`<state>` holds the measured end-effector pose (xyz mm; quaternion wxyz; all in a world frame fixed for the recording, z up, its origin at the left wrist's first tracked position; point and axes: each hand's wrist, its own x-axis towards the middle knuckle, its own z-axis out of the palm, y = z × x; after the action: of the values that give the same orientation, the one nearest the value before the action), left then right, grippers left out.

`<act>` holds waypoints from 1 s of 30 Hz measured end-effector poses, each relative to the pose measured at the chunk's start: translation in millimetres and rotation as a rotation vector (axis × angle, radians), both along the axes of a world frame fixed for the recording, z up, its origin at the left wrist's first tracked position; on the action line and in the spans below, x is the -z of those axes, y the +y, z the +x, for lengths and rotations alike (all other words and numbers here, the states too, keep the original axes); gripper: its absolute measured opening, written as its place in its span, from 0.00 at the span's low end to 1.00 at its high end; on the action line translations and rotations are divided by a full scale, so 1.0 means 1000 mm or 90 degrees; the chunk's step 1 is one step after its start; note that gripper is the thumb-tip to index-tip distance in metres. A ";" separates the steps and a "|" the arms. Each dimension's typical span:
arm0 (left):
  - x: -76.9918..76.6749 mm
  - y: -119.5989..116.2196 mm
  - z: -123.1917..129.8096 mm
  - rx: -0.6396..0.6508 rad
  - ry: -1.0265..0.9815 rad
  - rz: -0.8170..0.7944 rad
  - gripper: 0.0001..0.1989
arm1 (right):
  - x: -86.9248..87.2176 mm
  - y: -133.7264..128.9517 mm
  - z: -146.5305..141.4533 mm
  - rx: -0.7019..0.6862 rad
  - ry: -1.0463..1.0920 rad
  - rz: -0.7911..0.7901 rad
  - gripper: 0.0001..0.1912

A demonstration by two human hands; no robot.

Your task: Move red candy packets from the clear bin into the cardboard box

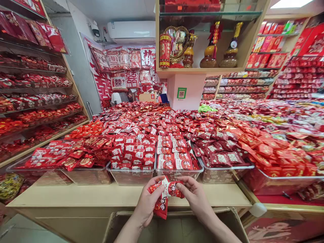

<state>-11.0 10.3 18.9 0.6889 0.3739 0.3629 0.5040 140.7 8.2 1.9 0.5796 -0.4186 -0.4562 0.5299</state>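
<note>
Small red and white candy packets (165, 189) with cartoon figures are between my two hands, above the near edge of the counter. My left hand (149, 200) pinches them from the left, thumb on top, and one packet hangs below its fingers. My right hand (193, 194) grips the right end of the upper packet between thumb and fingers. Just beyond my hands, a clear plastic bin (178, 172) holds rows of similar red and white packets. An open cardboard box (177, 227) lies below my hands, its inside partly hidden by my forearms.
Clear bins of red packets line the wooden counter (83, 195). Dark red packets (224, 157) fill the bin right of centre. A pillar (184, 91) supports an overhead cabinet (202, 71). Stocked shelves (37, 86) stand left. A white knob-like object (257, 209) is at the counter's right corner.
</note>
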 end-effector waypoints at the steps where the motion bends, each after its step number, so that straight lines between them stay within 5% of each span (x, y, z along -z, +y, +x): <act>1: 0.001 -0.001 0.000 0.016 0.011 0.003 0.14 | 0.000 -0.001 0.001 0.002 0.003 -0.003 0.17; 10: 0.002 -0.002 0.006 -0.023 0.086 -0.007 0.10 | 0.006 -0.004 0.000 -0.014 -0.060 0.011 0.14; 18: 0.000 -0.002 0.006 -0.074 0.060 -0.014 0.10 | -0.007 -0.009 -0.002 -0.104 0.043 -0.045 0.18; 25: 0.002 -0.003 0.005 0.037 0.169 0.032 0.14 | -0.003 -0.009 0.001 -0.092 0.058 -0.086 0.18; 30: 0.001 -0.002 0.002 0.129 0.091 0.027 0.14 | -0.003 -0.011 0.005 -0.101 0.103 -0.139 0.17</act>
<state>-9.1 8.0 17.9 0.7006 0.4578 0.3606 0.4118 145.5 -2.6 4.6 0.5215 -0.3978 -0.3796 0.6524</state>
